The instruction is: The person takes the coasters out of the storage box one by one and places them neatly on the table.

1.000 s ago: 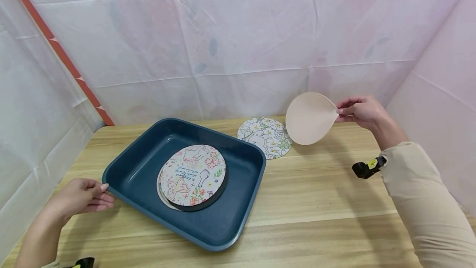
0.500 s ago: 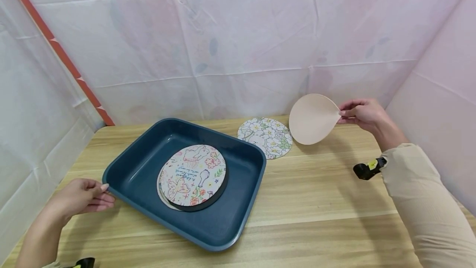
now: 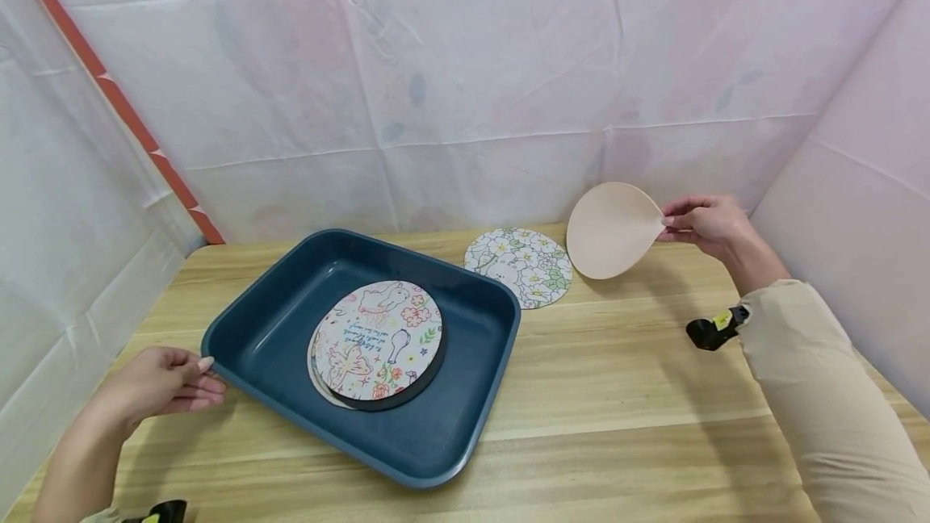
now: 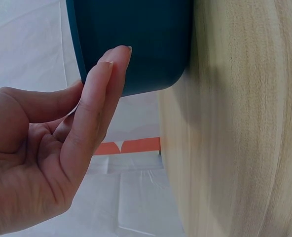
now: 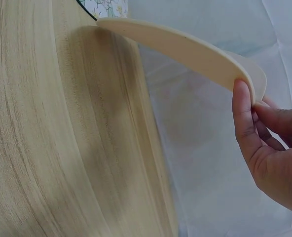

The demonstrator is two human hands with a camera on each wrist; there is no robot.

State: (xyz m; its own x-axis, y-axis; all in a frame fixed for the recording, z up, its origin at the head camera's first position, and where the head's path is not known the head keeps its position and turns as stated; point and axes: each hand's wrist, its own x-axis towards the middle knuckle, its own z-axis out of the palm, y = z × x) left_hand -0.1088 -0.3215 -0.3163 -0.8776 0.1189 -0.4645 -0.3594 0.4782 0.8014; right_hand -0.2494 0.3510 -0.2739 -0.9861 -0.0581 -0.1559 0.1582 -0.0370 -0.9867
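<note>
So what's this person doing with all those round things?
The person's right hand pinches the edge of a plain beige round mat, which bends and tilts upward at the pinched side. The left hand holds the rim of a blue tray at one corner. A stack of round mats lies in the tray, with a drawn-on one on top. A flowery mat lies on the wooden table, next to the tray.
</note>
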